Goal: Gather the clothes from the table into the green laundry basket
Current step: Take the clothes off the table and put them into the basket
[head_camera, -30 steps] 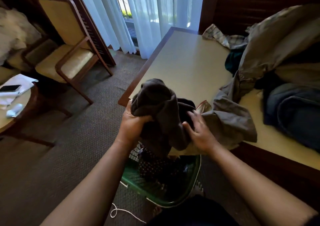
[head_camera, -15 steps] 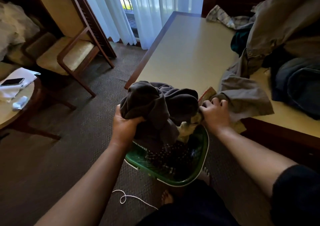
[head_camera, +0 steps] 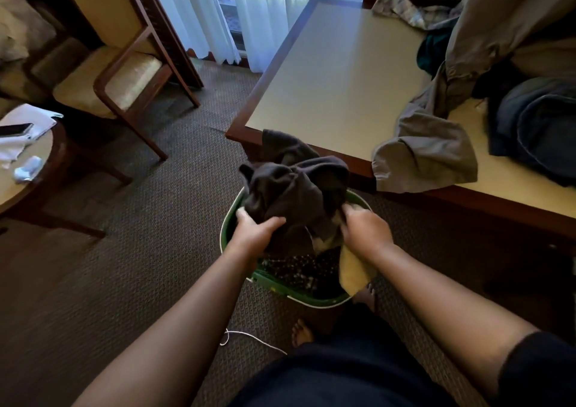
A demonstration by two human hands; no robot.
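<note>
A bundled dark grey garment (head_camera: pixel 296 185) rests in the mouth of the green laundry basket (head_camera: pixel 230 219), which stands on the carpet by the table's near corner. My left hand (head_camera: pixel 258 230) grips the garment's left side. At its right side, inside the basket rim, my right hand (head_camera: pixel 364 230) is closed on the fabric. A dark dotted cloth (head_camera: pixel 299 269) and a pale yellow cloth (head_camera: pixel 352 272) lie lower in the basket. On the table (head_camera: pixel 336 73), a grey shirt (head_camera: pixel 424 154) hangs over the front edge, with dark blue clothes (head_camera: pixel 542 132) and other garments heaped at the right.
A wooden armchair (head_camera: pixel 124 76) stands at the left. A round side table (head_camera: pixel 28 169) at the far left holds a phone and papers. White curtains (head_camera: pixel 237 10) hang behind. A white cord (head_camera: pixel 249 338) lies on the carpet near my bare foot (head_camera: pixel 300 333).
Both hands have come down with the dark grey garment, from above the table's corner into the top of the basket. My right hand shifted from the grey shirt's edge onto the dark bundle.
</note>
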